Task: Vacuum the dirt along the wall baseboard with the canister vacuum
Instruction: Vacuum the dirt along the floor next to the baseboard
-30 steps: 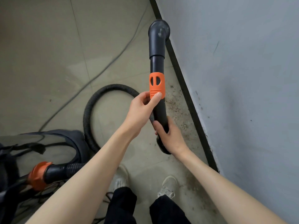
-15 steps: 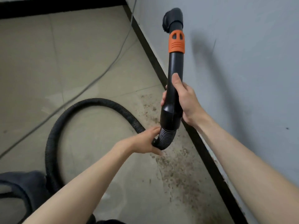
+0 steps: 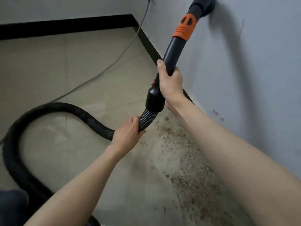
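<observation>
My right hand (image 3: 171, 82) grips the black vacuum wand (image 3: 175, 51), which slants up to the right. An orange collar (image 3: 184, 27) sits near its top, and the dark brush nozzle (image 3: 202, 5) lies high against the grey wall (image 3: 244, 70). My left hand (image 3: 128, 132) holds the ribbed black hose (image 3: 65, 110) just below the wand's cuff (image 3: 154, 100). Brown dirt (image 3: 184, 160) is scattered on the floor along the black baseboard (image 3: 148, 44), below and right of my hands. My right arm hides the lower baseboard.
The hose loops left across the beige tile floor (image 3: 65, 70) toward the dark canister (image 3: 11, 206) at the bottom left corner. A grey power cord (image 3: 114, 62) runs from the far wall across the floor. Another baseboard (image 3: 65, 26) lines the far wall.
The wand has swung up and to the right, its nozzle now against the wall. My left hand has closed round the hose below the cuff. The view has lifted toward the room's corner.
</observation>
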`<state>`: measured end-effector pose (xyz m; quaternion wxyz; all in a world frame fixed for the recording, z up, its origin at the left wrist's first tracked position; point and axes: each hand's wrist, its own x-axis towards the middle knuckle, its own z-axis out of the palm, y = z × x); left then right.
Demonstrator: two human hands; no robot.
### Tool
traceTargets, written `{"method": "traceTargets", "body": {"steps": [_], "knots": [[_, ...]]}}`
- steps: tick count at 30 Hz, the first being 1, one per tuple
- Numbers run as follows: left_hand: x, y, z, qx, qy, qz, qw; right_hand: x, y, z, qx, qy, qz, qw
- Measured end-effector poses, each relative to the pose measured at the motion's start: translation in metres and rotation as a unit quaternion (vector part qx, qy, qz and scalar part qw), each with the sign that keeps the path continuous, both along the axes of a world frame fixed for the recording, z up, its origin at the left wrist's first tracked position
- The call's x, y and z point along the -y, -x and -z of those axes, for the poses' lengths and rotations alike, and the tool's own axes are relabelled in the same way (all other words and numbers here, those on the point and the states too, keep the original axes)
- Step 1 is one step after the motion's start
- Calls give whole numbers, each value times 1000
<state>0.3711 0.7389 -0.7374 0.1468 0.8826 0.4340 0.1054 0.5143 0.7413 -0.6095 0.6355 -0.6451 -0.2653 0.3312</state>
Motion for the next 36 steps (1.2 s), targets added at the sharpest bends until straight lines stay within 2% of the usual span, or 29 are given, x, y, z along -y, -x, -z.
{"method": "traceTargets", "body": {"steps": [6, 9, 12, 16, 19, 22, 26, 32, 34, 36], "knots": [[17, 53, 33, -127, 69, -46, 988, -2, 50, 62, -31, 90, 39, 995], [29, 81, 47, -191, 116, -29, 974, 8, 72, 93, -45, 129, 13, 990], [32, 102, 51, -224, 121, -9, 967, 15, 77, 112, -73, 141, -36, 987], [33, 103, 53, -243, 81, -3, 967, 16, 60, 113, -240, 70, -47, 967], [40, 103, 60, -259, 120, 21, 958, 22, 45, 112, -304, 42, -62, 950], [44, 102, 64, -289, 182, 50, 939, 30, 44, 115, -267, 83, -111, 954], [46, 90, 67, -328, 355, 71, 872, 37, 53, 121, -188, 143, -143, 961], [55, 98, 69, -296, 509, 75, 805, 46, 59, 128, -159, 184, -162, 956], [56, 97, 69, -283, 521, 78, 801, 48, 59, 131, -158, 186, -147, 959], [57, 94, 70, -262, 515, 83, 812, 46, 54, 132, -163, 177, -124, 963]]}}
